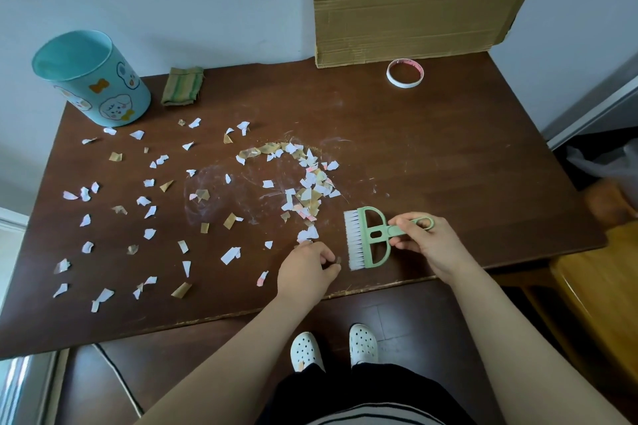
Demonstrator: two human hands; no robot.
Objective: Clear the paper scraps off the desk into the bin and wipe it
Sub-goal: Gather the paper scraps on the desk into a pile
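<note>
Here, largest to smallest:
Desk [448, 155]: one dark wooden top carrying everything.
Cardboard sheet [414, 0]: one, leaning on the wall at the far edge.
Bin [93, 79]: one teal cup-shaped bin at the far-left corner, well apart from both hands.
Cloth [183, 85]: one folded, just beside the bin, untouched.
Tape roll [404, 73]: one, near the far edge, right of centre.
Brush [366, 238]: one green; long axis runs left-right, bristles facing left toward the scraps.
Right hand [424, 245]: fingers closed around the brush handle.
Left hand [307, 269]: nearer the scraps, fingertips curled and pinching a small scrap near the front edge.
Paper scraps [310, 183]: too many to count; a swept arc at centre, loose ones spread leftward toward the bin.
Coming move: probably sweep left.
</note>
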